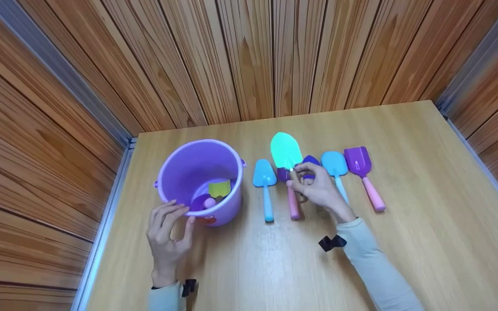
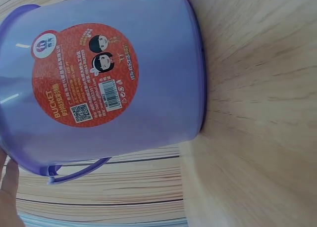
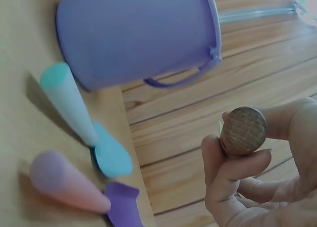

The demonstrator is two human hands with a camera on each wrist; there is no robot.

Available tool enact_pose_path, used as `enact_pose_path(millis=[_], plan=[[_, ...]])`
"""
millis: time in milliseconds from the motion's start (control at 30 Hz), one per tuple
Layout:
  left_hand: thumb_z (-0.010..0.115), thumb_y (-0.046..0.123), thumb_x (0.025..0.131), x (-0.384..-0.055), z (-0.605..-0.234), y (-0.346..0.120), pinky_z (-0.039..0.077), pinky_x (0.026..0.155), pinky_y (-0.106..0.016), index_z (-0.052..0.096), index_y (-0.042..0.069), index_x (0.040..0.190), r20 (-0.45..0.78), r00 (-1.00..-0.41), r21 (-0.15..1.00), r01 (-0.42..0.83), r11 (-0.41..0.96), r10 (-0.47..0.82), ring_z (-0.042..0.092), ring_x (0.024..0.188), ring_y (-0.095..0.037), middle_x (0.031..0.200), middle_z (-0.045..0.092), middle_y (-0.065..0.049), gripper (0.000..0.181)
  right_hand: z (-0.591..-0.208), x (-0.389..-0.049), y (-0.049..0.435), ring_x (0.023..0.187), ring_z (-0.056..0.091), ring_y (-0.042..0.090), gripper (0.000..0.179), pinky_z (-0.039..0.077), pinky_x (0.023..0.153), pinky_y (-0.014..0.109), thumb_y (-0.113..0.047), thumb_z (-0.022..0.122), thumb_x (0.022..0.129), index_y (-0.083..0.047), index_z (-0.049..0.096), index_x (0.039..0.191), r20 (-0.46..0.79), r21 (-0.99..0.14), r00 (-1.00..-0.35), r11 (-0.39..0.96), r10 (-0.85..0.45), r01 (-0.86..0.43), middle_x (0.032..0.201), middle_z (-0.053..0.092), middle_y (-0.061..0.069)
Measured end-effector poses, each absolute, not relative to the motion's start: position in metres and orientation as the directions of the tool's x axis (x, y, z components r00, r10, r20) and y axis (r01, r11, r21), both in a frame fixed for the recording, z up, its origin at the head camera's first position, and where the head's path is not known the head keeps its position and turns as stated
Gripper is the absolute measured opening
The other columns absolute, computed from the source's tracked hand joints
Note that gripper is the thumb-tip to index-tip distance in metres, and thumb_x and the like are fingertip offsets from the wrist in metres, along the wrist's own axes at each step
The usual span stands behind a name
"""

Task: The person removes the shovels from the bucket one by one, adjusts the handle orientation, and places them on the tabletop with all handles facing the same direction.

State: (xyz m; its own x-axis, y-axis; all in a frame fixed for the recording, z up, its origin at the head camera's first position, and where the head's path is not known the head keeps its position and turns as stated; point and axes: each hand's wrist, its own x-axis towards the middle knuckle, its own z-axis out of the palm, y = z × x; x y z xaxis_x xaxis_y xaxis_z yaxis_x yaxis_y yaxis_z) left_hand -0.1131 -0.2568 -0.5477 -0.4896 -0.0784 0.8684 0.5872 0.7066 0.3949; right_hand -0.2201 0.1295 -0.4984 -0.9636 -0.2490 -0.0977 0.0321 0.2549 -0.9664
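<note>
A purple bucket [image 1: 180,172] stands upright on the left part of the table. My left hand [image 1: 167,237] holds its near rim, fingertips over the edge and thumb by the outer wall. My right hand [image 1: 316,185] pinches the brown wooden handle [image 3: 243,130] of a trowel with a mint-green blade [image 1: 285,149], raised above the toy shovels. Beneath it lies a shovel with a pink handle [image 1: 293,205], its purple blade partly covered. A dark blue blade [image 1: 311,160] shows behind my right hand, the rest hidden.
Left of the trowel lies a light blue shovel [image 1: 265,175]. A second light blue shovel [image 1: 334,163] and a purple shovel with a pink handle [image 1: 358,160] lie to the right. Inside the bucket sit a yellow-green piece [image 1: 219,189] and a pink-ended purple one. Wooden walls [image 1: 249,60] border the table.
</note>
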Motion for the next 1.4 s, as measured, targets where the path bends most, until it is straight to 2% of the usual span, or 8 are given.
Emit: enact_pose_path(millis=[67,267,500,900,1067,1233,1400], plan=[[0.074,0.040,0.099,-0.114,-0.548,-0.256,0.050,0.114,-0.026,0.081,0.004,0.102,0.873,-0.481,0.392,0.590,0.706,-0.083,0.068,0.108,-0.041,0.103,0.078,-0.015,0.037,-0.498,-0.221,0.138,0.072,0.067,0.019,0.052,0.063,0.059,0.028,-0.015,0.081,0.096,0.003,0.056,0.138,-0.124,-0.962,-0.966,0.268,-0.228,0.060,0.129,0.061,0.024],[0.076,0.042,0.098,-0.114,-0.550,-0.252,0.050,0.114,-0.026,0.081,0.005,0.104,0.854,-0.512,0.425,0.580,0.695,-0.095,0.067,0.111,-0.040,0.106,0.077,-0.014,0.037,-0.498,-0.222,0.166,0.068,0.066,0.014,0.054,0.060,0.060,0.025,-0.015,0.080,0.096,0.004,0.055,0.140,-0.121,-0.957,-0.976,0.282,-0.179,0.067,0.126,0.060,0.020],[0.076,0.041,0.098,-0.112,-0.551,-0.252,0.049,0.114,-0.026,0.081,0.004,0.104,0.852,-0.515,0.428,0.582,0.691,-0.094,0.067,0.111,-0.040,0.105,0.077,-0.015,0.038,-0.498,-0.224,0.186,0.087,0.062,0.009,0.054,0.056,0.064,0.020,-0.016,0.081,0.096,0.007,0.057,0.138,-0.098,-0.942,-0.987,0.333,-0.130,0.050,0.125,0.061,0.020],[0.076,0.041,0.099,-0.110,-0.551,-0.253,0.049,0.114,-0.026,0.081,0.004,0.104,0.846,-0.527,0.433,0.580,0.690,-0.088,0.067,0.111,-0.040,0.106,0.077,-0.015,0.038,-0.498,-0.227,0.212,0.082,0.064,0.011,0.058,0.060,0.067,0.023,-0.021,0.080,0.098,0.004,0.054,0.142,-0.126,-0.930,-0.986,0.360,-0.113,0.077,0.125,0.060,0.017],[0.076,0.042,0.099,-0.109,-0.550,-0.255,0.049,0.114,-0.026,0.081,0.004,0.103,0.851,-0.517,0.424,0.577,0.699,-0.089,0.066,0.111,-0.041,0.105,0.077,-0.015,0.038,-0.498,-0.229,0.224,0.085,0.061,0.011,0.060,0.059,0.069,0.022,-0.023,0.080,0.098,0.005,0.054,0.144,-0.122,-0.926,-0.987,0.371,-0.101,0.077,0.125,0.059,0.016],[0.076,0.043,0.098,-0.108,-0.547,-0.257,0.048,0.115,-0.027,0.081,0.005,0.105,0.836,-0.540,0.445,0.563,0.697,-0.098,0.066,0.114,-0.039,0.107,0.077,-0.014,0.039,-0.499,-0.231,0.236,0.092,0.063,0.013,0.064,0.059,0.073,0.023,-0.032,0.078,0.100,0.001,0.051,0.148,-0.190,-0.916,-0.979,0.373,-0.073,0.150,0.130,0.055,0.014],[0.076,0.043,0.098,-0.109,-0.545,-0.257,0.048,0.115,-0.027,0.081,0.006,0.106,0.832,-0.548,0.444,0.560,0.699,-0.090,0.066,0.114,-0.038,0.108,0.077,-0.014,0.039,-0.499,-0.232,0.250,0.098,0.064,0.011,0.065,0.061,0.080,0.021,-0.034,0.078,0.099,0.000,0.054,0.149,-0.189,-0.909,-0.982,0.382,-0.016,0.169,0.129,0.060,0.012]])
